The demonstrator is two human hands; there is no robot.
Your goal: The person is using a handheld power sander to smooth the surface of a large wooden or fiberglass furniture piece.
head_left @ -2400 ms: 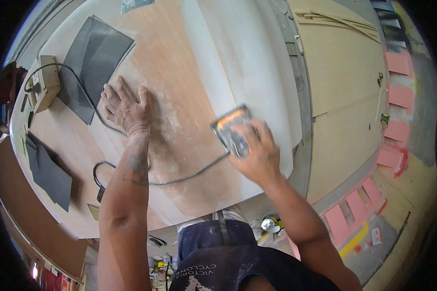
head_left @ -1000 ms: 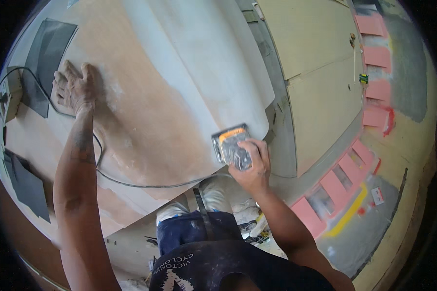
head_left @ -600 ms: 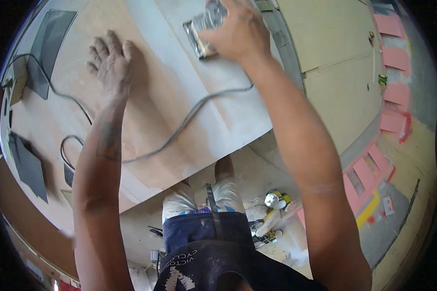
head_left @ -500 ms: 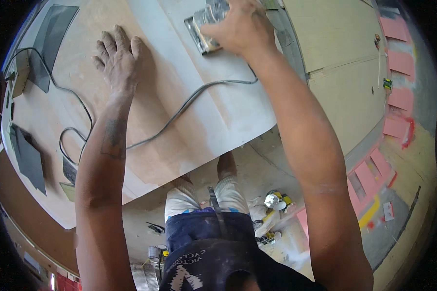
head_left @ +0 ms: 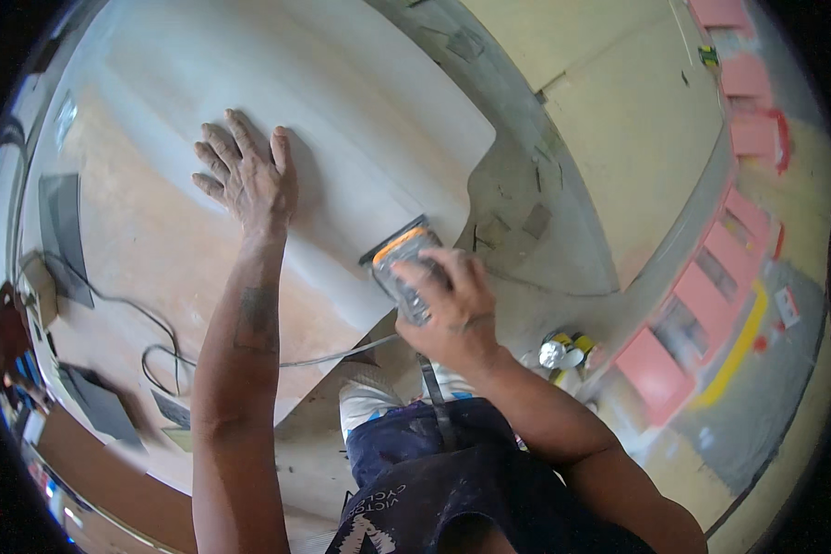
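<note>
Beneath both hands lies a large, smooth curved panel (head_left: pixel 360 120), patchy white and tan. My left hand (head_left: pixel 249 180) rests flat on it with the fingers spread and dusty. My right hand (head_left: pixel 457 314) is wrapped round an electric sander (head_left: pixel 411 263), grey and black with an orange band. The sander's flat pad is at the panel's near edge, right of my left hand. A grey power cord (head_left: pixel 337 355) runs leftward from the sander and passes under my left forearm.
Dark abrasive sheets (head_left: pixel 63 235) lie on the panel's left side, near a small tan block (head_left: pixel 39 288). Pink pieces (head_left: pixel 656 369) stand in a curved row at the right. A cream panel (head_left: pixel 619 129) lies beyond the floor strip. Tools and cans (head_left: pixel 563 353) sit on the floor.
My right hand has drawn the sander from the far side back toward my body. My left hand stays flat on the panel. The view has shifted and turned.
</note>
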